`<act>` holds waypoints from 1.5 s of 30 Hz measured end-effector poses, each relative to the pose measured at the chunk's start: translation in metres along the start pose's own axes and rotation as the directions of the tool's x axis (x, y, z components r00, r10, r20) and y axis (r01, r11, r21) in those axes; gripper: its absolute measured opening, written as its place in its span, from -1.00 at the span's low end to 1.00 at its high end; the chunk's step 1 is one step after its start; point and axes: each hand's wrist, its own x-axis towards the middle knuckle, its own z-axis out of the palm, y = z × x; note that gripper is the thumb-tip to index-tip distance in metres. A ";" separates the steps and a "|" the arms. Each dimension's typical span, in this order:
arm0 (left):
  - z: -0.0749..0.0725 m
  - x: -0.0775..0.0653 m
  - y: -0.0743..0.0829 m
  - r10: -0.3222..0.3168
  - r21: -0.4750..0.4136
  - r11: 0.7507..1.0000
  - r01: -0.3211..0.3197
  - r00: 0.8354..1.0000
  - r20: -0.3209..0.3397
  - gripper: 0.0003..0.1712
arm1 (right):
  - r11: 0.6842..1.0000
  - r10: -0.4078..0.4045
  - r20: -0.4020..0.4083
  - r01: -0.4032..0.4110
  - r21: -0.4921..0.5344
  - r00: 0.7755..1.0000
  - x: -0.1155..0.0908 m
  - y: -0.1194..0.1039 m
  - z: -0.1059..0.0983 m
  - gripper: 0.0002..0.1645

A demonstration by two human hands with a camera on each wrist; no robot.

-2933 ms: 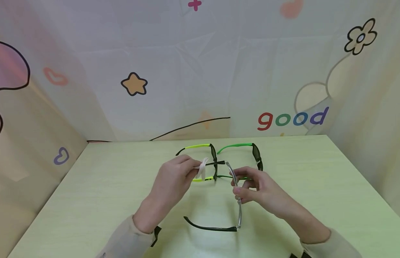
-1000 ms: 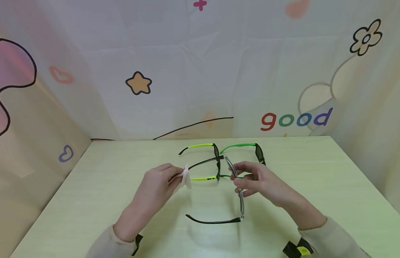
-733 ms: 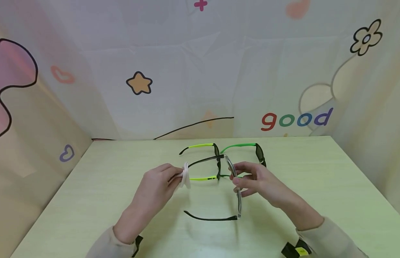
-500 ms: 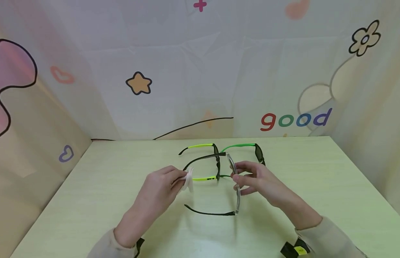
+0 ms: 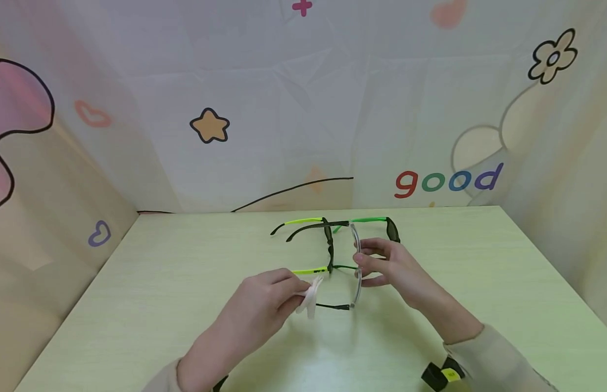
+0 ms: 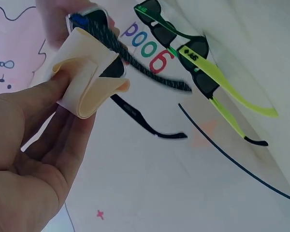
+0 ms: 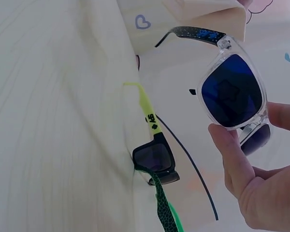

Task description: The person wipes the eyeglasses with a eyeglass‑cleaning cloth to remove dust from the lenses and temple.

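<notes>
My right hand [image 5: 393,269] pinches a pair of sunglasses [image 7: 232,92] at the middle of the clear frame, between its two dark blue lenses. Both black arms are unfolded and point left in the head view, with the front held above the table. My left hand [image 5: 264,305] pinches a folded pale cloth [image 6: 89,72] between thumb and fingers. In the head view, this cloth overlaps the nearer arm [image 5: 335,307] of the sunglasses and hides its tip. The farther arm [image 5: 318,225] shows whole, free of the cloth.
Behind the held pair, yellow-armed sunglasses [image 5: 330,247] and green-armed sunglasses [image 5: 392,230] stand unfolded on the pale table [image 5: 185,256]; my right hand partly covers the green pair. A printed curtain [image 5: 264,120] closes off the back and sides.
My left hand slid the cloth along the farther arm to its tip, then left it and came nearer, to the other arm. My right hand has raised the sunglasses slightly away from me.
</notes>
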 end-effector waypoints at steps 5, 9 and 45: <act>0.006 0.001 0.006 0.026 0.109 0.993 -0.034 0.997 0.072 -0.79 | 1.000 0.006 -0.014 -0.006 0.027 1.000 0.002 -0.003 0.007 -0.29; 0.008 0.003 0.010 0.018 0.148 0.988 -0.039 0.989 0.144 -0.83 | 0.998 0.016 -0.016 -0.015 0.056 1.000 0.001 -0.003 0.012 -0.29; 0.009 -0.020 -0.040 -0.084 0.304 0.952 0.038 0.987 0.139 -0.82 | 0.958 -0.079 0.096 0.103 -0.267 0.992 -0.024 0.010 -0.010 -0.64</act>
